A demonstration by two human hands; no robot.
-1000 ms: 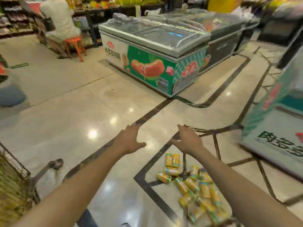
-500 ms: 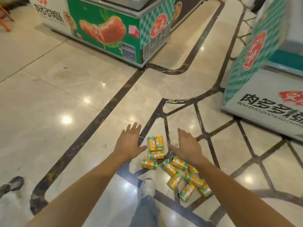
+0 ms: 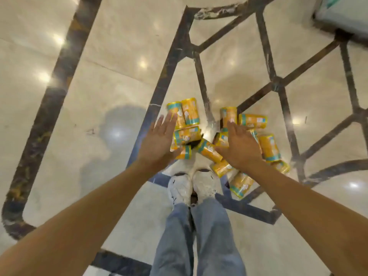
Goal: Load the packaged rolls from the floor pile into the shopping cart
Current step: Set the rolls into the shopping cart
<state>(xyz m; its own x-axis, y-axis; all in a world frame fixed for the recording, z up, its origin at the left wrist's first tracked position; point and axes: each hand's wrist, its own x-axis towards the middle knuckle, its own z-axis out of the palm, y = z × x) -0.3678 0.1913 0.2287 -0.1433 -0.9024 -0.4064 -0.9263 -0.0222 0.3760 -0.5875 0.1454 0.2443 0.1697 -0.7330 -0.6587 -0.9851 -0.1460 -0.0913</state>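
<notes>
The right hand [image 3: 238,148] covers parts of several rolls [image 3: 268,145].

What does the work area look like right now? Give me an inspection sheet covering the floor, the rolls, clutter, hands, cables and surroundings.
Surface: glossy pale floor with dark inlaid lines and lamp reflections.
Job's things: packaged rolls, yellow with teal ends, lie jumbled on the floor just ahead of the white shoes; shopping cart not in view.
Clutter: nothing seen.
Grippers: left hand and right hand open, fingers straight, over the pile, holding nothing.
Cables: nothing seen.
Surroundings: corner of a pale cabinet at top right; blue jeans at the bottom.
</notes>
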